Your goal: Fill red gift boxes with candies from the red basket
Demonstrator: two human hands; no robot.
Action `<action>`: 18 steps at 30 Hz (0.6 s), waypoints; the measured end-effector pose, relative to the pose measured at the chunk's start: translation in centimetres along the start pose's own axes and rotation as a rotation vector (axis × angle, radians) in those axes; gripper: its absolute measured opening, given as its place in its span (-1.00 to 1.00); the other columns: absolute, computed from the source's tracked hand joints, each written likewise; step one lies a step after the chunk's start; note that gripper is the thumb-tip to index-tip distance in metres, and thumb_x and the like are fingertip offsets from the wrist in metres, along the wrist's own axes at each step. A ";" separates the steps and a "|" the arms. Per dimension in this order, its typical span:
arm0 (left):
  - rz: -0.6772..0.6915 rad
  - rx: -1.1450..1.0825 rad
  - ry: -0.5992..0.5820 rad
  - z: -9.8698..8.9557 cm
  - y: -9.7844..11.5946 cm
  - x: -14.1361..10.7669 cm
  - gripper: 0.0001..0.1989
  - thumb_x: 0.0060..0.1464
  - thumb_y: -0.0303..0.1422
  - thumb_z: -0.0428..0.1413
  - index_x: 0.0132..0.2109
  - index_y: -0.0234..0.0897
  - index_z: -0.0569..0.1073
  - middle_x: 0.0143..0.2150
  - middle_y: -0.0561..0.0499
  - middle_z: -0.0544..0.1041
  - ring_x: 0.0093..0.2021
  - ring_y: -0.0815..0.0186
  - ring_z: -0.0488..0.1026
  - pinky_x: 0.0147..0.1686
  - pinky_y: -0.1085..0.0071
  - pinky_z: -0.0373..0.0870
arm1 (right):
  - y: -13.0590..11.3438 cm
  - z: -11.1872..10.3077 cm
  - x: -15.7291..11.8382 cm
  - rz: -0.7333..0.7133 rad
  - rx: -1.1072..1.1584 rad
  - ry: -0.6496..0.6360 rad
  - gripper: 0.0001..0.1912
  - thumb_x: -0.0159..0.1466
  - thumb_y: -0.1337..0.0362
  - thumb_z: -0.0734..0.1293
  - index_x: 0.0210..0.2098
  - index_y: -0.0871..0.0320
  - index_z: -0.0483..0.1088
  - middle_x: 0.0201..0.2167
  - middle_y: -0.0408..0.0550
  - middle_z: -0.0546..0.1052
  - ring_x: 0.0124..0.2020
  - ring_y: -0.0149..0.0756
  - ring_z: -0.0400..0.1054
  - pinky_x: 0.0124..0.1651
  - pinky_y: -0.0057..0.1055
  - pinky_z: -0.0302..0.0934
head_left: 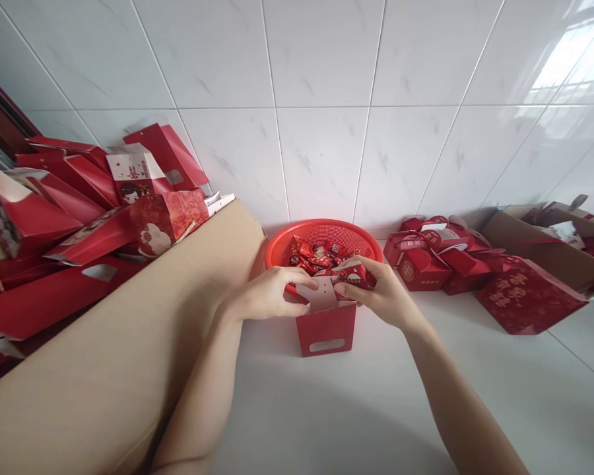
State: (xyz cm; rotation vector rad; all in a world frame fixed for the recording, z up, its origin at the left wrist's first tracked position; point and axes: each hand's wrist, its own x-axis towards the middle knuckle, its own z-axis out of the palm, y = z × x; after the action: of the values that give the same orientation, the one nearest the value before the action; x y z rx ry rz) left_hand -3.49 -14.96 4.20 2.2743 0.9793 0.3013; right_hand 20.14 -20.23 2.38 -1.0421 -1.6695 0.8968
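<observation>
A red paper gift box [325, 333] with an oval cut-out in its front stands upright on the light surface, its top unfolded and its white inside showing. My left hand [270, 295] is at the left of the box's mouth, thumb and fingers curved about its rim and raised flap. Over the right side of the mouth, my right hand [379, 290] grips red-wrapped candy [356, 274]; how many pieces cannot be made out. Just behind the box is a red plastic basket [327, 226] with several red-wrapped candies [321, 254] inside.
A large cardboard carton [129, 343] at the left is piled with red gift boxes [64, 178]. At the right are several ribboned red boxes [426, 264], a red box on its side [529, 297] and another carton [539, 247]. A white tiled wall [321, 152] rises behind.
</observation>
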 end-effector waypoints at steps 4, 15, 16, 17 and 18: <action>-0.003 -0.006 -0.005 0.0 -0.1 0.0 -0.58 0.02 -0.24 0.23 0.06 -0.18 0.55 0.13 -0.02 0.55 0.15 0.08 0.46 0.05 0.32 0.47 | 0.2 -0.2 0.1 0.091 0.143 0.046 -0.64 0.11 0.02 0.52 -0.33 0.17 0.45 -0.51 -0.17 0.44 -0.54 -0.39 0.29 -0.56 -0.45 0.24; 0.012 -0.029 -0.009 -0.1 0.1 0.0 -0.57 0.02 -0.28 0.23 0.07 -0.19 0.55 0.14 -0.05 0.54 0.11 0.08 0.49 0.07 0.29 0.46 | 0.6 -0.4 0.1 0.100 0.267 0.088 -0.72 0.13 0.20 0.49 -0.19 0.14 0.49 -0.31 -0.07 0.61 -0.30 -0.22 0.51 -0.27 -0.32 0.41; 0.008 -0.035 -0.008 -0.1 0.1 0.0 -0.56 0.02 -0.28 0.24 0.08 -0.20 0.55 0.15 -0.05 0.54 0.12 0.08 0.49 0.07 0.29 0.46 | 0.5 -0.3 0.1 0.066 0.220 0.073 -0.73 0.14 0.22 0.49 -0.18 0.14 0.49 -0.28 -0.06 0.62 -0.26 -0.21 0.52 -0.23 -0.31 0.42; 0.004 -0.044 -0.009 -0.1 0.1 0.0 -0.56 0.02 -0.28 0.24 0.08 -0.20 0.55 0.15 -0.04 0.54 0.12 0.09 0.49 0.06 0.29 0.46 | 0.5 -0.2 0.0 0.031 0.162 0.059 -0.75 0.14 0.25 0.49 -0.19 0.13 0.50 -0.27 -0.06 0.62 -0.24 -0.20 0.52 -0.21 -0.31 0.41; 0.002 -0.054 -0.010 0.0 0.1 0.0 -0.56 0.02 -0.28 0.24 0.08 -0.19 0.55 0.14 -0.03 0.54 0.11 0.09 0.49 0.06 0.29 0.47 | 0.4 0.0 -0.1 -0.001 0.104 0.043 -0.79 0.15 0.27 0.48 -0.21 0.13 0.50 -0.28 -0.07 0.62 -0.24 -0.20 0.52 -0.21 -0.32 0.40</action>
State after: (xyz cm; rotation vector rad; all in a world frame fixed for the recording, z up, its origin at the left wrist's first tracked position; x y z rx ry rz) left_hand -3.40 -14.99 4.32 2.2264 0.9524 0.3136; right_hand 20.29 -20.12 1.97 -0.9827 -1.5711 0.9444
